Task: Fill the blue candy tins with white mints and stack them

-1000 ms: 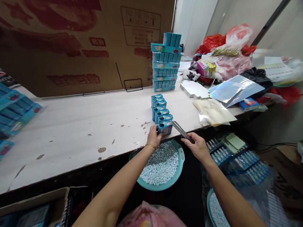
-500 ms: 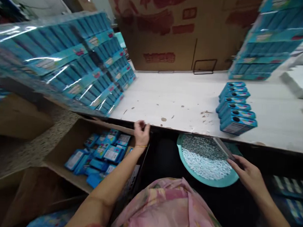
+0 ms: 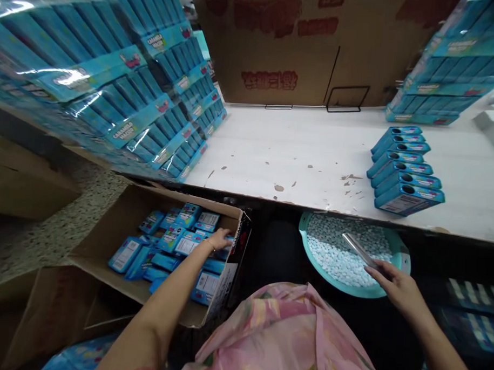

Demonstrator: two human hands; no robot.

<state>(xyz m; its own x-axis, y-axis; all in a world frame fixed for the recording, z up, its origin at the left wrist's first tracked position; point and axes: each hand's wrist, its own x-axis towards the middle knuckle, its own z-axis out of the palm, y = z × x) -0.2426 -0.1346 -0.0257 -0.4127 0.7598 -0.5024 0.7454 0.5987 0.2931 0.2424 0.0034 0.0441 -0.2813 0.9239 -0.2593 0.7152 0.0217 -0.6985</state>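
Observation:
My left hand (image 3: 219,239) reaches into an open cardboard box (image 3: 103,245), near its right wall. Its fingers are stretched out over small blue packets (image 3: 187,242); whether they touch one is unclear. My right hand (image 3: 393,282) grips the end of a narrow metal scoop (image 3: 358,249). The scoop slants above a turquoise basin (image 3: 320,274) filled with small white pellets (image 3: 329,252). On the white tabletop (image 3: 264,153) beyond the basin stands a row of upright blue boxes (image 3: 405,171), with dark round openings on top.
Plastic-wrapped stacks of blue cartons (image 3: 124,94) rise at the left, with another stack (image 3: 449,78) at the back right. A large cardboard sheet (image 3: 276,51) stands behind the table. A thin black wire frame (image 3: 347,99) leans against it. The table's front edge overhangs the basin.
My left hand has moved from the table edge down into the cardboard box. The scoop stays over the basin in my right hand, tilted a little flatter. The view has shifted slightly.

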